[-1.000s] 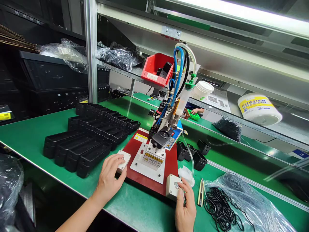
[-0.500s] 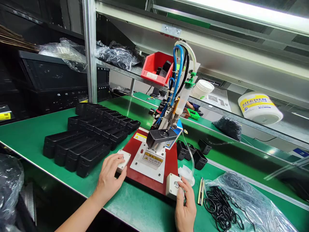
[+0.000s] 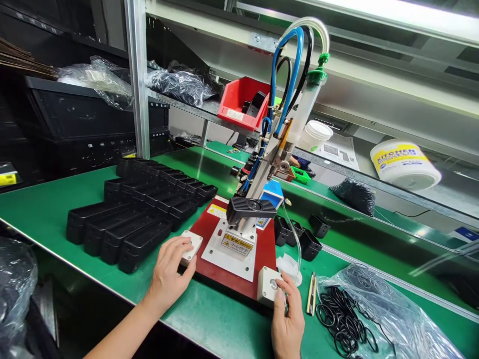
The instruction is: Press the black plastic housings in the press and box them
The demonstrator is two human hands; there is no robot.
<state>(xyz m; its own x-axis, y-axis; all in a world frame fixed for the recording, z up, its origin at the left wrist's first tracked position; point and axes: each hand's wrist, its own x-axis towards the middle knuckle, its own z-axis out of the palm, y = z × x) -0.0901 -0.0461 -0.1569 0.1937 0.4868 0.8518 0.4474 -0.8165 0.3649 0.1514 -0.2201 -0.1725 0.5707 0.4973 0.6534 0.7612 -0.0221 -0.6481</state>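
Note:
A small dispensing machine stands on a red base plate on the green bench. My left hand lies flat over the white button box at the plate's left corner, fingers stretched out. My right hand rests against the second white button box at the front right, thumb by its round button. A black plastic housing sits on the white fixture. The dispensing head with its syringe and blue hoses stands raised above the housing.
Rows of black plastic housings lie to the left. Three more black parts sit right of the plate. A clear bag of black O-rings lies at the right front. A red bin and white tubs stand on the shelf behind.
The dispensing head has risen up and away from the black housing. The housing turned from end-on to sideways on the fixture. Both hands stayed on the button boxes.

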